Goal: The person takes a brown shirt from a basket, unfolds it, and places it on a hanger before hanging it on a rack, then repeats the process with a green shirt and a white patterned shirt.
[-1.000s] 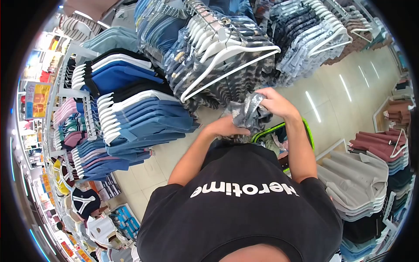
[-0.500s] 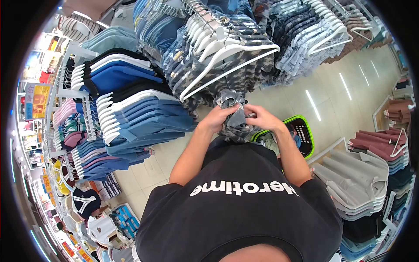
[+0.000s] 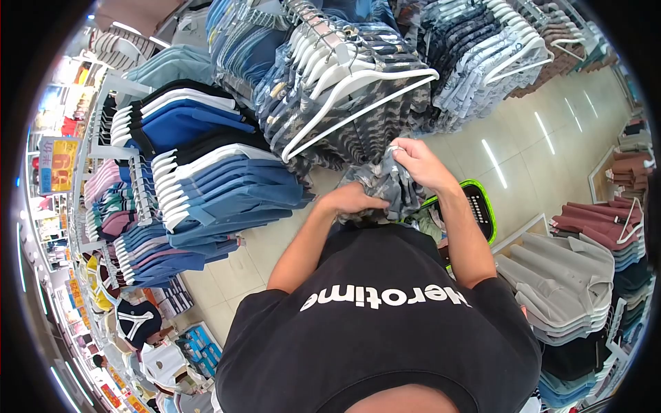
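Observation:
A crumpled grey patterned garment (image 3: 377, 180) is bunched between both hands, just above the black shirt I wear. My left hand (image 3: 352, 198) presses against its lower left side, with the fingers partly hidden in the cloth. Higher up on the right, my right hand (image 3: 421, 162) pinches the cloth between thumb and fingers. Just beyond the hands, a camouflage-patterned garment (image 3: 358, 127) hangs below a white hanger (image 3: 344, 86) at the front of a full rack.
Blue garments (image 3: 234, 186) hang on white hangers at the left. A black basket with a green rim (image 3: 490, 213) holding cloth is right of my right hand. Grey garments (image 3: 558, 275) hang at the lower right, and tiled floor (image 3: 509, 151) shows at the right.
My right hand has moved up and outward with part of the cloth. My left hand has moved slightly lower, and the bunched garment is more spread between them.

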### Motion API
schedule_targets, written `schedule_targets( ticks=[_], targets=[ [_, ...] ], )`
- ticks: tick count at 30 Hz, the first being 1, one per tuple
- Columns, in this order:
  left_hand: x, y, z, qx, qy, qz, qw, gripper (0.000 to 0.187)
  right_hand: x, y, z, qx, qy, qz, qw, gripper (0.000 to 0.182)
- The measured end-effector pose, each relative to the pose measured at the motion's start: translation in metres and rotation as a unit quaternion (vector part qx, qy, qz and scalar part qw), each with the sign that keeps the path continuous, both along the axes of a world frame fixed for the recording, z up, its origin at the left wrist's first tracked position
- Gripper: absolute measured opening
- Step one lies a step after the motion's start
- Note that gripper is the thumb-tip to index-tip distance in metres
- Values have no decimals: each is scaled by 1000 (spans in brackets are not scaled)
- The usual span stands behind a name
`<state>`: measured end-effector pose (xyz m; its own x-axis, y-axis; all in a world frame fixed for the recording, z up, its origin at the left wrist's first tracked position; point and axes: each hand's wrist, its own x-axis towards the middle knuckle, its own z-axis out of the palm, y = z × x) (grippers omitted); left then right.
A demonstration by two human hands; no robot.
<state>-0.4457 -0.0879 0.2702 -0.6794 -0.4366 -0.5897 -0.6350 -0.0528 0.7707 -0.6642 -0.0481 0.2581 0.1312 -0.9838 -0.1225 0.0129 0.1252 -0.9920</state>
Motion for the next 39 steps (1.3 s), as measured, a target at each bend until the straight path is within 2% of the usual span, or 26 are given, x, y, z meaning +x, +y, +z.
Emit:
schedule_targets(
  ticks=[2,3,4,5,6,8,9,12,13,14,16,17,18,20,21,22,24,26,27,30,32,33,34,35,37,39],
  targets=[
    [12,-6,-31,42,6,7,999,62,-2,-3,0,-13,-29,-10,999,18],
    [13,-4,-31,152,105,128,974,53,-8,-2,7,18,5,28,999,19],
    [15,-3,-30,256,199,244,914,45,-13,-1,12,50,38,66,996,22],
    [15,-1,-30,244,249,292,891,33,-16,4,16,63,22,103,992,34],
    [16,-3,-31,244,249,294,890,33,-18,5,9,63,22,105,992,34],
    [15,-10,-36,264,268,346,859,30,-19,8,-11,-1,112,219,969,35],
    [14,-11,-34,244,274,343,865,30,-19,8,-13,42,163,226,959,33],
    [8,-9,-28,230,268,340,872,30,-19,8,-19,11,121,158,980,27],
    [8,-8,-25,230,267,341,872,30,-16,11,7,110,63,109,986,22],
    [8,-5,-22,197,246,302,900,35,-13,9,7,110,62,108,986,22],
    [6,-1,-19,133,199,217,946,49,-11,9,6,17,-77,-31,996,21],
    [10,-5,-37,137,194,121,964,62,-13,5,0,45,-128,-32,990,19],
    [7,-1,-14,51,167,42,984,64,-16,2,-2,45,-128,-35,990,19],
    [1,5,26,22,85,-26,996,67,-20,-4,-5,64,-62,39,995,17],
    [0,6,23,22,85,-25,996,67,-18,-5,-1,60,-61,38,996,15],
    [0,7,18,56,79,23,995,63,-15,-7,-1,59,-61,40,996,15],
    [4,8,1,90,75,72,990,59,-10,-9,-3,53,25,6,998,14],
    [11,8,-25,226,210,174,935,53,-4,-12,-9,57,34,-5,998,13],
    [11,13,-21,273,256,207,904,46,0,-13,-9,57,51,-16,997,13],
    [15,17,-3,338,192,278,879,47,11,-14,-2,56,86,-21,995,14],
    [14,19,-11,338,199,291,873,44,20,-15,8,91,51,2,995,12],
    [13,22,-7,325,236,275,874,43,21,-20,1,13,132,22,991,19],
    [13,23,-4,312,272,258,873,43,21,-21,-4,11,134,25,991,19],
    [18,23,-26,319,261,278,867,42,21,-22,-9,19,108,26,994,25],
    [27,25,-21,322,257,298,861,42,26,-29,-2,25,81,33,996,32],
    [36,28,-17,338,254,334,842,42,28,-39,7,14,-58,4,998,52]
  ],
)
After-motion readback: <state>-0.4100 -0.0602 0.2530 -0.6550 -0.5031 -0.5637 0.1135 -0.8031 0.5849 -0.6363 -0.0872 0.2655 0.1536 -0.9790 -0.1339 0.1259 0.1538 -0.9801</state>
